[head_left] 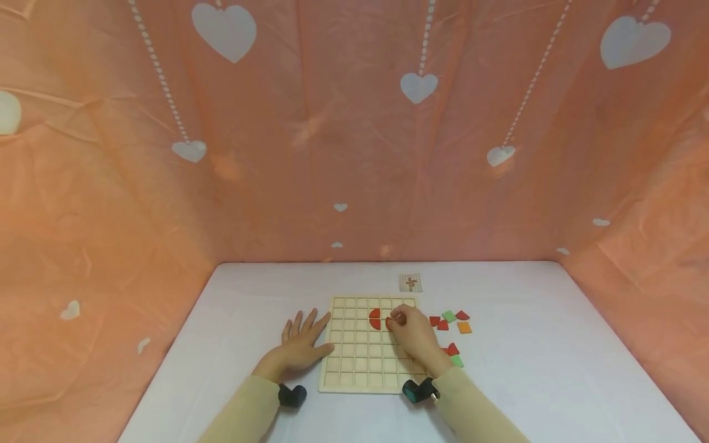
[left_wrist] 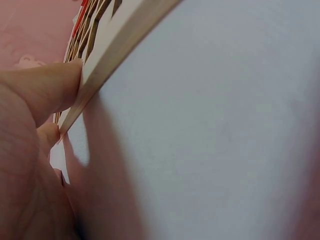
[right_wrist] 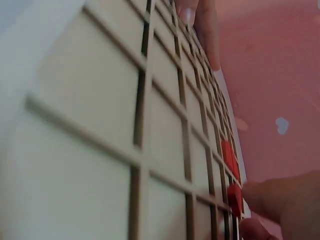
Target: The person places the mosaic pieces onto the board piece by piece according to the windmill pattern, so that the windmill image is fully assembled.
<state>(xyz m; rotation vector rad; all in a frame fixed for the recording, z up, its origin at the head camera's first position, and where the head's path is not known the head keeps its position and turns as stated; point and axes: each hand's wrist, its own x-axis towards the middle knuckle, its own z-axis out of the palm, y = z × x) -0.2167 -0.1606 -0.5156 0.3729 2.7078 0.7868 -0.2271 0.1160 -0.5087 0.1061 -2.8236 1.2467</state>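
Observation:
A pale wooden grid board lies on the white table. My left hand rests at its left side with fingers spread; in the left wrist view the thumb touches the board's edge. Two red quarter-round tiles sit one above the other in cells in the board's upper half. Just right of them my right hand pinches another red tile between thumb and fingertips, at the grid's surface. Part of that tile is hidden by the fingers.
Right of the board lie loose tiles: several red ones, a green tile, an orange tile and another green tile, partly near my right wrist. A small pattern card lies behind the board. A pink curtain surrounds the table.

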